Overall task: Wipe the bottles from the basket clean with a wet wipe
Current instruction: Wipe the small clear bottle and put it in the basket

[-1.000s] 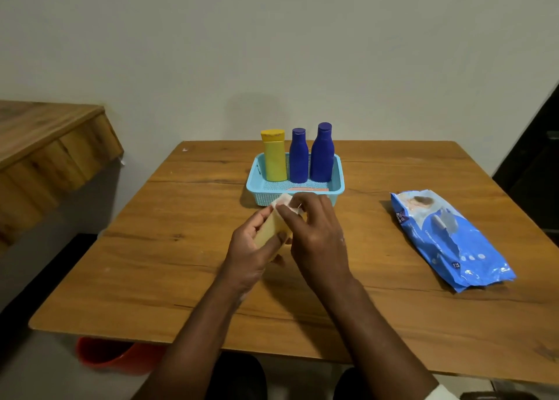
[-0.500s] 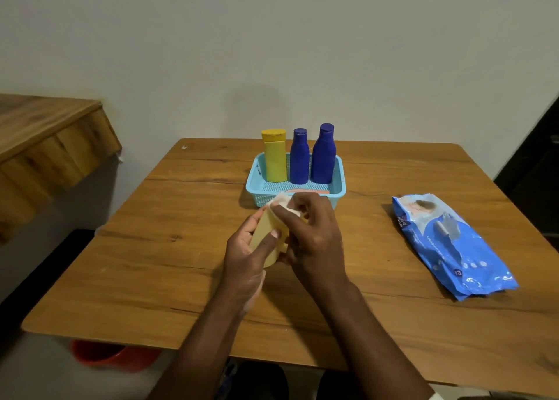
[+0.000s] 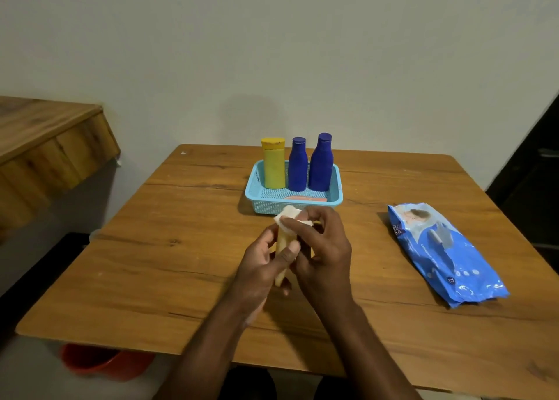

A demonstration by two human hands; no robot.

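Note:
My left hand (image 3: pixel 261 271) grips a pale yellow bottle (image 3: pixel 282 248), held tilted above the table in front of the basket. My right hand (image 3: pixel 322 248) presses a white wet wipe (image 3: pixel 287 215) against the bottle's upper end. The light blue basket (image 3: pixel 260 201) stands at the back middle of the table. Upright in it are a yellow bottle (image 3: pixel 273 164) and two dark blue bottles (image 3: pixel 298 165) (image 3: pixel 321 162). An orange-pink item (image 3: pixel 305 199) lies flat at the basket's front; most of it is hidden by the rim.
A blue pack of wet wipes (image 3: pixel 443 251) lies on the wooden table (image 3: pixel 181 248) to the right of my hands. A wooden ledge (image 3: pixel 45 145) juts out at the left. A red bucket (image 3: pixel 99 363) sits under the table's near left corner.
My left hand has slid lower on the pale bottle, exposing more of it. My right hand keeps the wipe on its top end. The camera has dipped slightly.

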